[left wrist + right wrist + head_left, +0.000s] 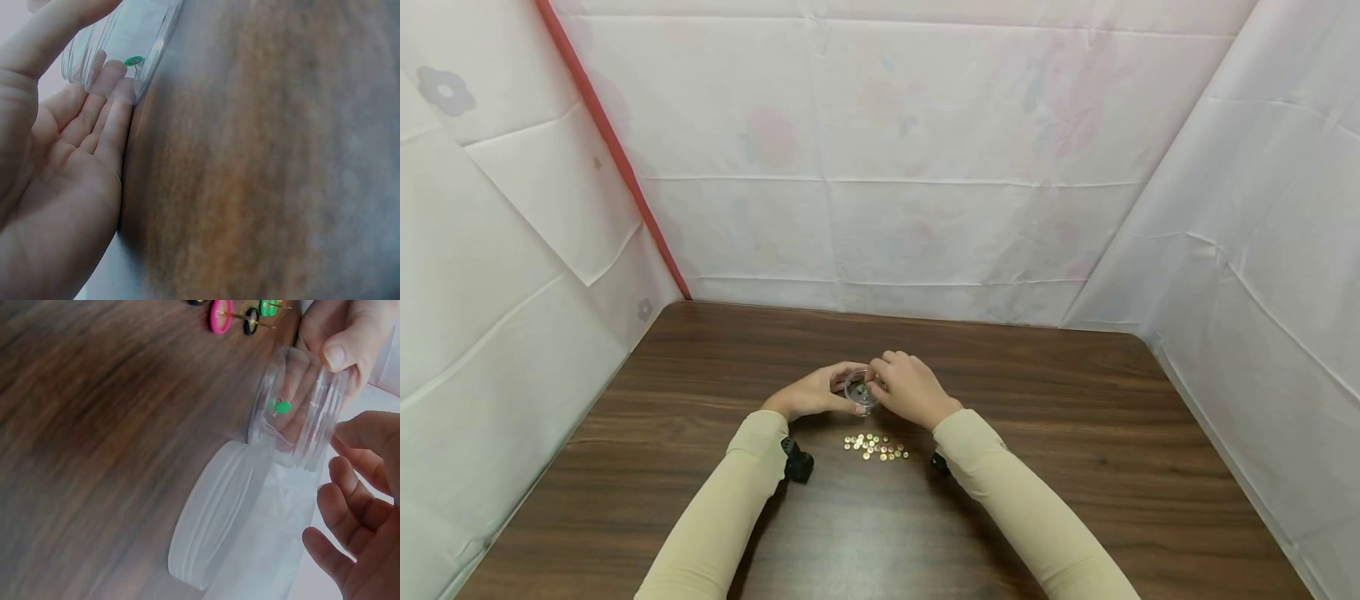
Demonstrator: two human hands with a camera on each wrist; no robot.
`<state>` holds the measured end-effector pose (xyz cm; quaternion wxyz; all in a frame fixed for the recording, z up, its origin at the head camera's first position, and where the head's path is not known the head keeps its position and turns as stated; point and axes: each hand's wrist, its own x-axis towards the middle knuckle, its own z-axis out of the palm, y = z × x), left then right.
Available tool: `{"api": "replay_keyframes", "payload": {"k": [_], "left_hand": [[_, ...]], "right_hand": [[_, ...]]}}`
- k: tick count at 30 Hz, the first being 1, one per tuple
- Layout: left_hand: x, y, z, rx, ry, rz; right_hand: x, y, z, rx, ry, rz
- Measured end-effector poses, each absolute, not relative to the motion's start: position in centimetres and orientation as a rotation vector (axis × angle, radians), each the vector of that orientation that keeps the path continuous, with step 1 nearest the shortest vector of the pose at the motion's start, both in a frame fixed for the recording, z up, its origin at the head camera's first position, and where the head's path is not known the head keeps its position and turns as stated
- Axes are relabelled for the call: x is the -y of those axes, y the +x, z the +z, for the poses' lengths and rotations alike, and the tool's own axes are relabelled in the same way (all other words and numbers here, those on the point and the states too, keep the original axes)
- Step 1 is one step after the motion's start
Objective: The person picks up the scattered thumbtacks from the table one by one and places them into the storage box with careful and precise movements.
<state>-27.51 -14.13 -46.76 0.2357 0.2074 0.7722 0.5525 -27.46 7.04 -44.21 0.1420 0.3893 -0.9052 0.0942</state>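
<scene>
A small clear plastic jar (853,398) stands on the table, gripped by my left hand (816,392) with the thumb on the near side and fingers behind. Inside the jar lies one green thumbtack (282,407), also seen through the wall in the left wrist view. My right hand (913,390) is over the jar's mouth, fingers loosely bent; in the right wrist view nothing shows between them. Several thumbtacks (883,448) lie on the table on the near side of the jar, with pink, black and green heads, pins up.
A translucent screw lid (206,519) rests beside the jar, hidden by my right hand in the head view. The brown wood table (1075,467) reaches white cloth walls (880,167) at the back and sides.
</scene>
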Motion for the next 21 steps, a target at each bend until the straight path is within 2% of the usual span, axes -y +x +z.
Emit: {"api": "replay_keyframes", "payload": {"k": [21], "left_hand": [[14.2,-27.0,-46.1,-2.076,0.614,1.56]], "right_hand": [[-10.1,-23.7,-44.2,2.645,1.168,0.375]]}}
